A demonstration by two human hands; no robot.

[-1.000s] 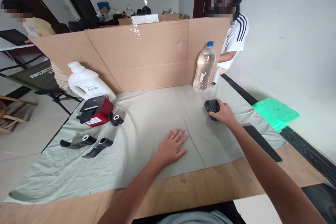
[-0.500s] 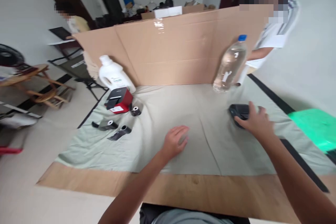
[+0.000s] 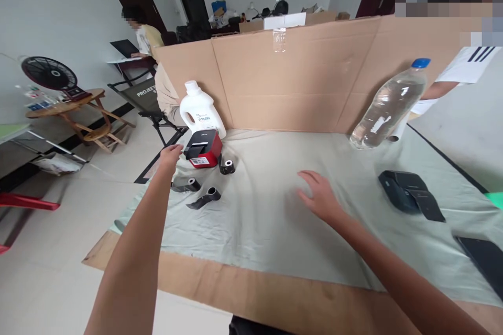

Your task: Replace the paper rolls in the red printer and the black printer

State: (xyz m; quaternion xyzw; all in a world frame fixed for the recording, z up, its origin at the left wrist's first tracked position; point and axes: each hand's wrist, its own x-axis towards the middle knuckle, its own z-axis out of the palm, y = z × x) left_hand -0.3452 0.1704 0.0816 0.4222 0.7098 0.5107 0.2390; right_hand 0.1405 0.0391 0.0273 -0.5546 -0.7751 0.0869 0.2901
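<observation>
My left hand is at the left side of a red-and-black receipt printer, its fingers stretched toward it and holding nothing that I can see. Whether the fingertips touch the printer I cannot tell. Over the middle of the grey-green cloth, my right hand has its fingers apart with nothing in them. A small black roll lies beside the printer. Two more black rolls, a nearer one and one farther left, lie in front of it. On the right sits a black portable printer with a dark strip hanging out.
A white jug stands behind the receipt printer. A large water bottle leans by the cardboard screen at the back. A flat black object lies at the right edge. Two people are beyond the screen.
My right hand has let go of the black portable printer and moved left over the cloth. My left hand has gone from mid-cloth to the receipt printer. The view has turned left.
</observation>
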